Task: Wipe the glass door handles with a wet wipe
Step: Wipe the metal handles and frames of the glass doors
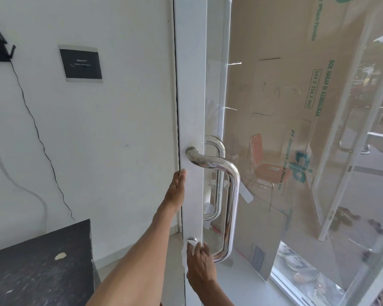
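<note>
Lower centre of the frame: the right hand (200, 260) is clenched around a white wipe (189, 247) and presses it against the lower mount (193, 239) of the handle (231, 195), where the chrome tube meets the white door frame (191, 96). Part of the wipe hangs down on the left of the hand, against the frame.

Lower left: a dark table (40, 266), with one pale chip on its surface, fills the corner.

Centre: the left arm runs from the bottom edge up to the left hand (177, 188), which lies against the left edge of the door frame, fingers straight and released, grasping nothing. It rests between the two handle mounts in height.

Just right of centre: the handle is a polished D-shaped bar fixed to the frame at an upper mount (191, 150) and the lower mount; a second, matching handle (217, 173) shows through the glass (263, 107) on the far side of the door.

Right half: brown cardboard (285, 74) with green print covers most of the pane. A reflected red chair shows on it.

Lower right, beyond the glass: shoes (294, 259) lie on the floor.

Upper left: a black wall panel (81, 64) with a silver border hangs on the white wall (119, 107), and a thin black cable (34, 127) runs down toward the table.
</note>
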The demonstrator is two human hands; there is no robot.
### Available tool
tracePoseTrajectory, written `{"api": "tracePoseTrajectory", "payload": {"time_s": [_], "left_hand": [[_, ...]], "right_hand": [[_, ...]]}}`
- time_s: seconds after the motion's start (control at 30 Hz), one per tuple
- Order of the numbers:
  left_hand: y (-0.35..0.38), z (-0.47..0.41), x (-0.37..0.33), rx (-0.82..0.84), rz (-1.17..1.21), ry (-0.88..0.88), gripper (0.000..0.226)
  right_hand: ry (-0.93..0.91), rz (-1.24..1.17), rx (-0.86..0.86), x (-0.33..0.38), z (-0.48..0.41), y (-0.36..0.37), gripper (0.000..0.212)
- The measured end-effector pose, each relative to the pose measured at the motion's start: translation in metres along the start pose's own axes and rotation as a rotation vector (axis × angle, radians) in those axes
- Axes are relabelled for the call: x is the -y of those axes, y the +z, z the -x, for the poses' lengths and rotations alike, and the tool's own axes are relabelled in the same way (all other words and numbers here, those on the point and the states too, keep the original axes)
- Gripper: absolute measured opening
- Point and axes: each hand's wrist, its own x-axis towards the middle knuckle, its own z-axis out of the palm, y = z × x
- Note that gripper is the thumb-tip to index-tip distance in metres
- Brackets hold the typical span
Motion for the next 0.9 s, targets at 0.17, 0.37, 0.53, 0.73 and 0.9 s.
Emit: {"api": "tracePoseTrajectory", "payload": {"time_s": [0.17, 0.37, 0.53, 0.73, 0.9], "left_hand": [[-0.001, 0.001, 0.0, 0.008, -0.008, -0.011, 0.061], [-0.003, 0.001, -0.001, 0.006, -0.013, -0.009, 0.062], [-0.003, 0.001, -0.001, -0.004, -0.017, -0.012, 0.062], [-0.001, 0.005, -0.004, 0.001, -0.021, -0.016, 0.062], [-0.001, 0.008, -0.006, -0.002, -0.036, -0.005, 0.06]], "right_hand": [[-0.022, 0.018, 0.016, 0.003, -0.015, 0.006, 0.067], [-0.064, -0.003, -0.052, -0.005, -0.01, 0.004, 0.06], [-0.082, 0.183, -0.008, -0.036, 0.013, 0.0, 0.038], [-0.147, 0.475, -0.044, -0.066, 0.046, 0.013, 0.059], [-0.111, 0.71, -0.203, -0.08, 0.065, 0.02, 0.058]]}}
